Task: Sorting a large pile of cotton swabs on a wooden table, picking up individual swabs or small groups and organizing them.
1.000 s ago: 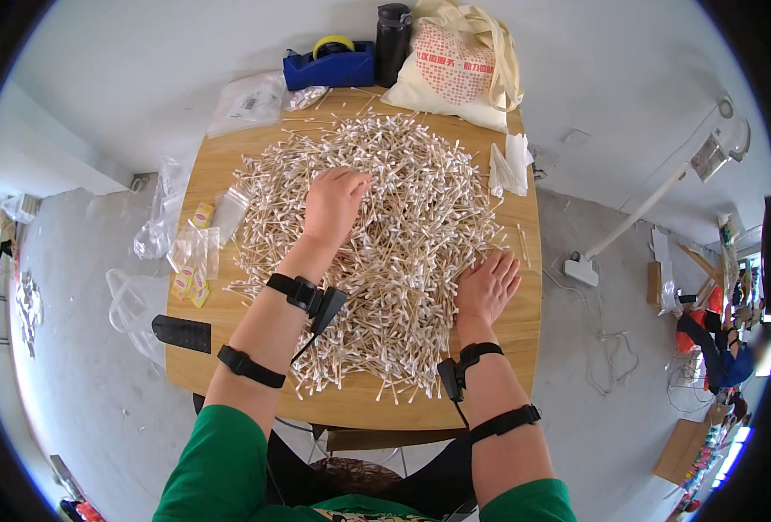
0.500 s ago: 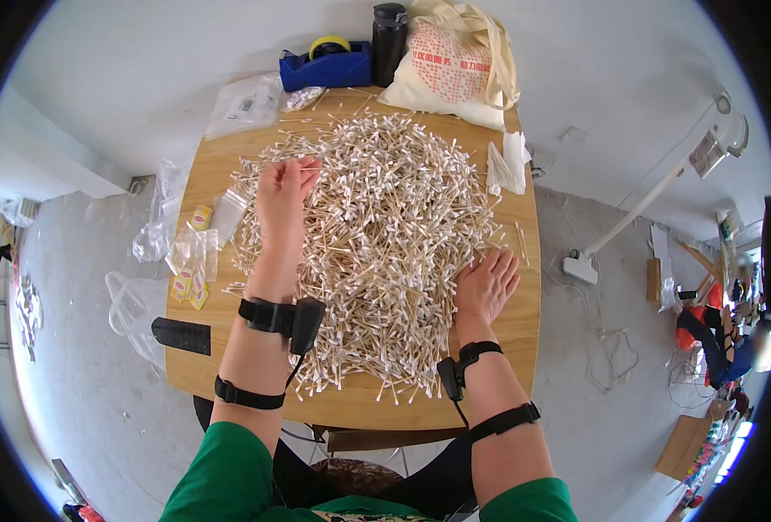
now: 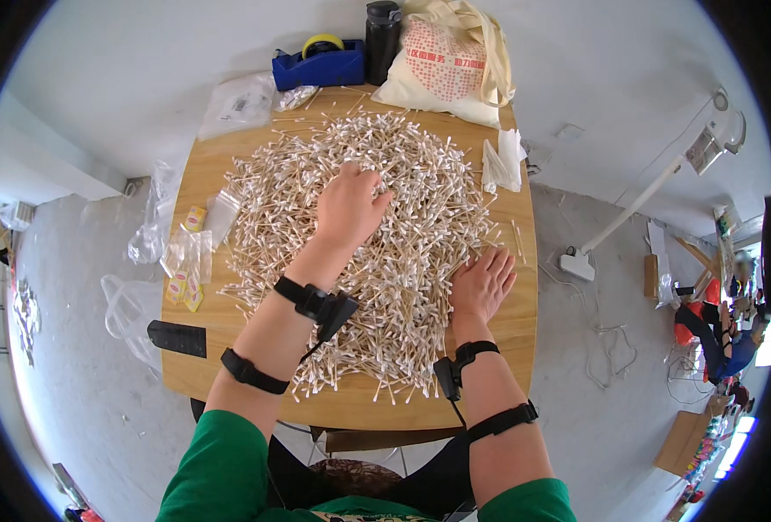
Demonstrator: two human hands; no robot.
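Cotton swabs [image 3: 394,296] heap mid-frame. Above centre, the left hand [image 3: 349,209] curls over them; I cannot tell whether its fingers pinch any. Right of centre, the right hand [image 3: 479,285] lies flat, fingers slightly spread.

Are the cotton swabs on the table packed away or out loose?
Loose: the cotton swabs lie in a big messy heap right on the wooden table, with no box around them.

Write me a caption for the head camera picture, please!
Left hand over a big pile of cotton swabs, right hand at its edge.
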